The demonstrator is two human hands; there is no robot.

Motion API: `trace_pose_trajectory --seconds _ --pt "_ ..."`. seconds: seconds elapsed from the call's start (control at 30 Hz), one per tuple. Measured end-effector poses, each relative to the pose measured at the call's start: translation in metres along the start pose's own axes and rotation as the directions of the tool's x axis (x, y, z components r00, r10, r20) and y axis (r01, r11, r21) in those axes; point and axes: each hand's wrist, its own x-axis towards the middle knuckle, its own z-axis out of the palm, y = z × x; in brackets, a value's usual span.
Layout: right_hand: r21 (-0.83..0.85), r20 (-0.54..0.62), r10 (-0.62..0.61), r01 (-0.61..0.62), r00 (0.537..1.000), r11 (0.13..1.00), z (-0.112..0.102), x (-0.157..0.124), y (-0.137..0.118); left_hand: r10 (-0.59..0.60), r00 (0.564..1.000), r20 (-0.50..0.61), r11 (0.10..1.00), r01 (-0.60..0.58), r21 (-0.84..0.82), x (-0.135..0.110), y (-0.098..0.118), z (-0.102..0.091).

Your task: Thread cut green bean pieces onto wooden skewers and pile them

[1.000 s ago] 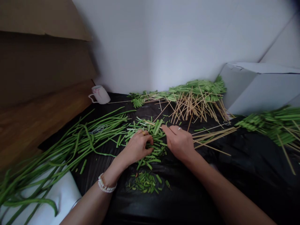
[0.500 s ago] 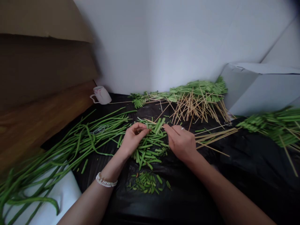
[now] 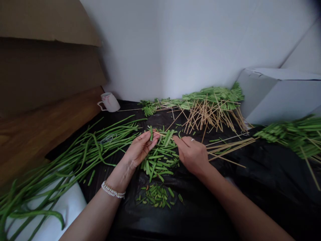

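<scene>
Nearest, a small heap of trimmed bean ends lies on the black sheet, between the two forearms; the left wrist wears a pearl bracelet. Just beyond, the left hand is turned palm up, its fingers loosely curled, and pinches a short bean piece upright between thumb and fingertips. The right hand rests knuckles up beside it, index finger stretched toward the pile of cut bean pieces that lies between the hands; whether it grips anything cannot be told. To the left, uncut long beans sprawl across the sheet. To the right lies a bundle of bare skewers. Farther back, a heap of skewered beans runs along the wall, a white mug stands in the corner, and a white box sits at the right.
</scene>
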Motion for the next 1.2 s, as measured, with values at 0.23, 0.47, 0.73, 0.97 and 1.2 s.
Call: trace_pose_trajectory --seconds 0.23,0.47,0.73,0.97,1.2 --pt "-0.054 0.061 -0.016 0.019 0.998 0.998 0.0034 -0.0022 0.0003 0.019 1.000 -0.001 0.999 -0.019 0.027 -0.0001 0.0000 0.0007" --pt "-0.072 0.081 -0.019 0.025 0.997 0.997 0.0048 -0.0036 0.0007 0.052 0.998 0.022 0.996 -0.053 0.072 -0.0005 -0.0017 -0.0007" --pt "-0.076 0.098 -0.020 0.028 0.995 0.997 0.0061 -0.0045 0.0010 0.073 0.996 0.054 0.990 -0.079 0.120 -0.0028 -0.0018 0.0010" --pt "-0.093 0.100 -0.022 0.032 0.995 0.995 0.0054 -0.0044 -0.0006 0.127 0.992 0.025 0.971 -0.129 0.203 -0.0032 -0.0027 0.0021" --pt "-0.080 0.108 -0.015 0.024 0.994 0.996 0.0086 -0.0070 -0.0030 0.208 0.977 0.040 0.919 -0.209 0.334 -0.0018 -0.0080 0.0014"
